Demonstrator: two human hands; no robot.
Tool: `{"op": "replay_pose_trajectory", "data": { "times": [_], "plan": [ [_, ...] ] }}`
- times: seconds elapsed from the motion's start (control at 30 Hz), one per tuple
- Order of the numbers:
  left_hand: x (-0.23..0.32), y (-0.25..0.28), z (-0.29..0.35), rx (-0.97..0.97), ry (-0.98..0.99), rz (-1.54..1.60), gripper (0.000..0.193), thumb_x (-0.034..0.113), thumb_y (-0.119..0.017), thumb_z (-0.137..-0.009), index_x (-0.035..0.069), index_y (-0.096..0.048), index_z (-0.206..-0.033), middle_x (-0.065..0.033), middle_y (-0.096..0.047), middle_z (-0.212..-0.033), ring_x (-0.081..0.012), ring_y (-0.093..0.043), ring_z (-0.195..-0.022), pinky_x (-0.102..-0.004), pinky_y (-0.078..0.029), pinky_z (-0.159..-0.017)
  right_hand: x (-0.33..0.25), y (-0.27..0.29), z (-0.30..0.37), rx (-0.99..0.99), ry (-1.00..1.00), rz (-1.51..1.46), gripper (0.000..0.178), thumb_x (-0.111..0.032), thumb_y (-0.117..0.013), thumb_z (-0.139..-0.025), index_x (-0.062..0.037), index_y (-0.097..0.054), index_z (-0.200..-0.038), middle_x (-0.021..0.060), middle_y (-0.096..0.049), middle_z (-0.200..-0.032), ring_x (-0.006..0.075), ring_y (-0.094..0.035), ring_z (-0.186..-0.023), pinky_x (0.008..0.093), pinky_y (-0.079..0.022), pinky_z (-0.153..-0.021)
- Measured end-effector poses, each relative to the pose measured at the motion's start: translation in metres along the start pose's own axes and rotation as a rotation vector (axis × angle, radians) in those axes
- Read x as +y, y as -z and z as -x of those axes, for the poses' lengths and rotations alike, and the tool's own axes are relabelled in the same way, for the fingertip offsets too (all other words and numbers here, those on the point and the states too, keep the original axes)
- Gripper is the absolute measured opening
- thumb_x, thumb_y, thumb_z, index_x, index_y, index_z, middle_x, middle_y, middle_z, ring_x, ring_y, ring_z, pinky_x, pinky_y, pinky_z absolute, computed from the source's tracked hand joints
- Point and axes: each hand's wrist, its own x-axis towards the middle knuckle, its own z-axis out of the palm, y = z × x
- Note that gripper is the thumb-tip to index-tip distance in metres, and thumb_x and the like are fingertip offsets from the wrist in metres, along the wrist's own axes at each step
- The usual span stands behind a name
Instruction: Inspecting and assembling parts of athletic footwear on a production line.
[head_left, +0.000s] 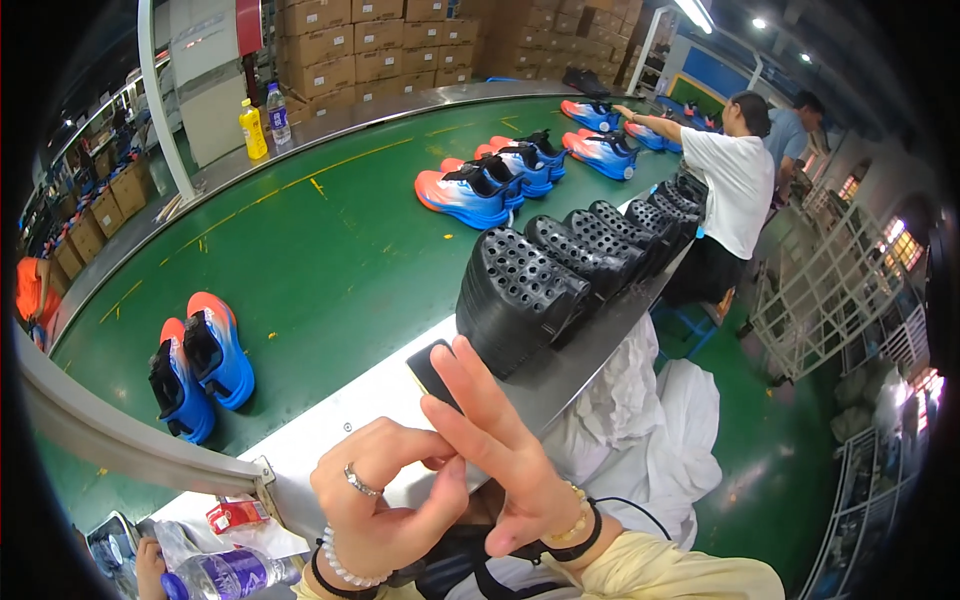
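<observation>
My left hand [388,490], with a ring and a beaded bracelet, is curled. Its thumb and index finger are pinched together against my right hand; anything between them is hidden. Two fingers of my right hand [515,465] stretch up and apart, while the thumb points down. Behind those fingertips is a small flat black piece with a pale yellow edge [432,375]; I cannot tell whether it rests on the metal ledge [345,425] or touches the fingers. Just beyond stand stacks of black pieces with round holes [520,280].
Blue, white and orange sneakers sit on the green belt, one pair [215,350] at left, several [470,195] farther off. A curved metal bar [130,435] crosses the left. A water bottle [225,575] lies lower left. A person in white [735,185] works at right, beside white cloth [670,440].
</observation>
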Motion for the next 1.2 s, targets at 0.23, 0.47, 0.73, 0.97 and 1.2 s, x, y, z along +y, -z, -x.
{"op": "replay_pose_trajectory", "data": {
  "times": [0.23,0.47,0.73,0.97,1.2],
  "plan": [
    [-0.002,0.002,0.001,-0.003,-0.004,-0.187,0.02,-0.006,-0.071,-0.062,0.003,-0.063,-0.078,-0.0055,-0.062,-0.063,-0.0181,-0.06,-0.053,-0.0265,-0.045,-0.052,0.002,-0.003,0.001,-0.036,-0.013,0.154,0.091,-0.066,-0.052,-0.087,0.0007,-0.039,-0.147,0.0243,-0.028,-0.156,0.0489,-0.018,-0.144,0.0537,-0.024,-0.113],
    [-0.017,0.003,0.006,0.059,0.086,-0.047,0.018,-0.006,-0.07,-0.064,0.001,-0.062,-0.078,-0.0062,-0.062,-0.064,-0.0185,-0.06,-0.055,-0.026,-0.046,-0.053,0.007,-0.012,0.003,-0.047,-0.064,-0.06,0.101,-0.074,-0.047,-0.085,-0.0002,-0.029,-0.151,0.0226,-0.019,-0.159,0.0432,-0.014,-0.147,0.0511,-0.02,-0.115],
    [-0.015,0.011,-0.001,0.024,-0.033,-0.006,0.021,-0.005,-0.074,-0.064,0.002,-0.064,-0.08,-0.0062,-0.065,-0.068,-0.0188,-0.062,-0.058,-0.0258,-0.046,-0.054,-0.009,-0.022,-0.002,-0.049,-0.389,-0.87,0.137,-0.099,-0.019,-0.066,0.008,-0.015,-0.152,0.0239,-0.008,-0.16,0.0364,-0.011,-0.149,0.0497,-0.006,-0.118],
    [-0.014,0.011,0.0,0.015,-0.173,-0.088,0.025,-0.005,-0.075,-0.062,0.005,-0.065,-0.082,-0.0047,-0.064,-0.067,-0.0201,-0.062,-0.056,-0.0277,-0.046,-0.051,-0.012,-0.025,0.001,-0.015,-0.384,-1.013,0.141,-0.101,-0.017,-0.063,0.0092,-0.013,-0.151,0.0248,-0.007,-0.16,0.0391,-0.01,-0.148,0.0509,-0.006,-0.118],
    [-0.015,0.014,0.004,0.025,-0.243,-0.193,0.027,-0.003,-0.076,-0.06,0.006,-0.065,-0.083,-0.0047,-0.063,-0.066,-0.0208,-0.06,-0.054,-0.0288,-0.044,-0.048,-0.017,-0.023,-0.002,-0.053,-0.399,-0.743,0.137,-0.099,-0.018,-0.067,0.0087,-0.016,-0.151,0.0252,-0.01,-0.16,0.0363,-0.011,-0.149,0.0489,-0.007,-0.118]
  ]
}}
